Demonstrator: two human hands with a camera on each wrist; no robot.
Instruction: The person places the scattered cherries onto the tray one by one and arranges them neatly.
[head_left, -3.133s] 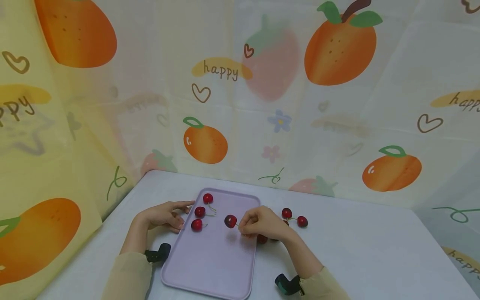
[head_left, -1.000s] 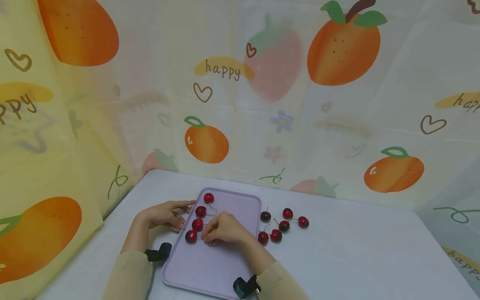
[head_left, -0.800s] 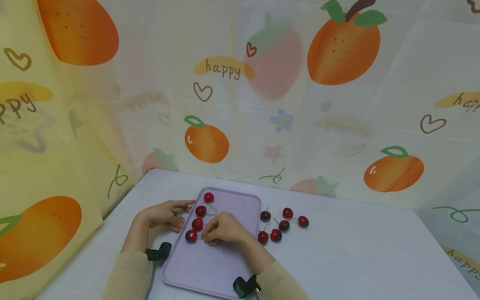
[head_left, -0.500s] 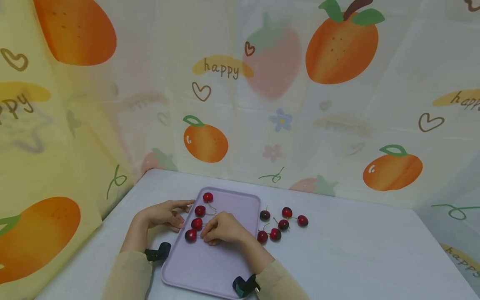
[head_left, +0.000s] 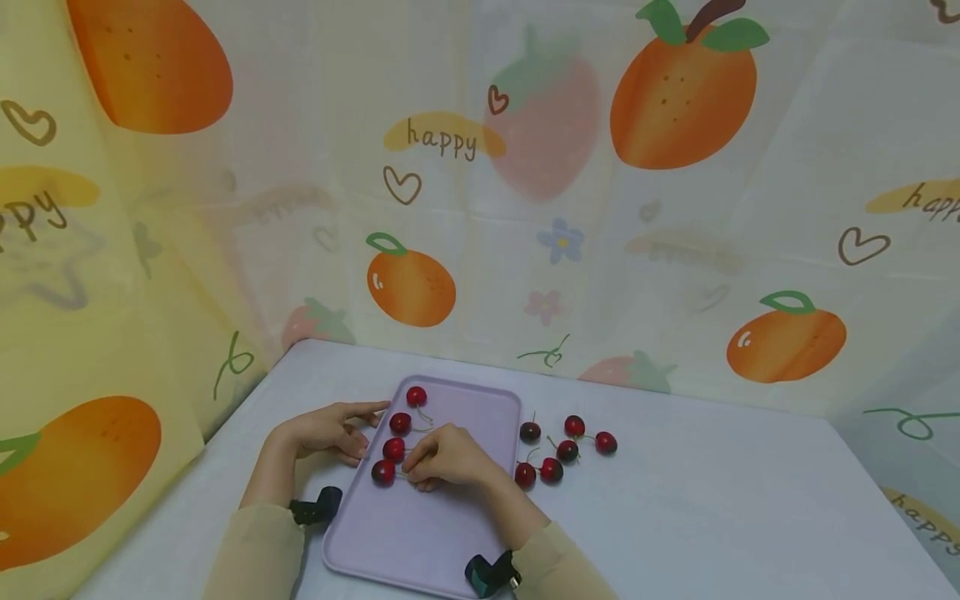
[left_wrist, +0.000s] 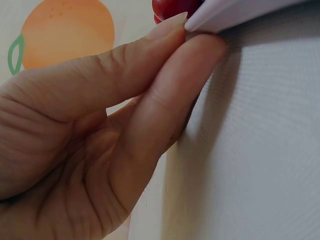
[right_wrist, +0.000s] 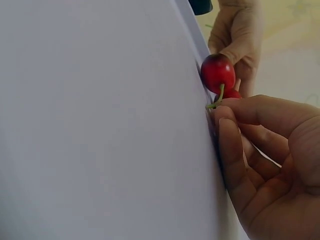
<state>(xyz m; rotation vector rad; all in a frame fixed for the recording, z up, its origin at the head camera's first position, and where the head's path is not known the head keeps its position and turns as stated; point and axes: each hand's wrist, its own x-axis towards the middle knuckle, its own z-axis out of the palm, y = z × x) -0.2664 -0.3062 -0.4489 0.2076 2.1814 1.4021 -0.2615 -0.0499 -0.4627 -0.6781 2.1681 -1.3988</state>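
Observation:
My right hand (head_left: 450, 457) pinches the green stem of a dark red cherry (head_left: 383, 473) between thumb and fingertip. This cherry lies at the near end of a column of cherries along the left side of a lilac tray (head_left: 427, 533). Just beyond it is another cherry (head_left: 393, 450), its stem running toward my right fingers. Farther up sit a third cherry (head_left: 401, 424) and the farthest one (head_left: 416, 397). My left hand (head_left: 322, 432) holds the tray's left edge, the rim (left_wrist: 220, 15) between thumb and finger in the left wrist view.
Right of the tray, several stemmed cherries lie loose on the white table (head_left: 712, 517), among them a dark one (head_left: 530, 432) by the rim and a red one (head_left: 606, 442) farthest right. A fruit-printed curtain (head_left: 480, 250) stands behind the table.
My right hand has carried its cherry leftward across the tray to the near end of the column. Over the last second it has hardly moved. My left hand has stayed at the tray edge.

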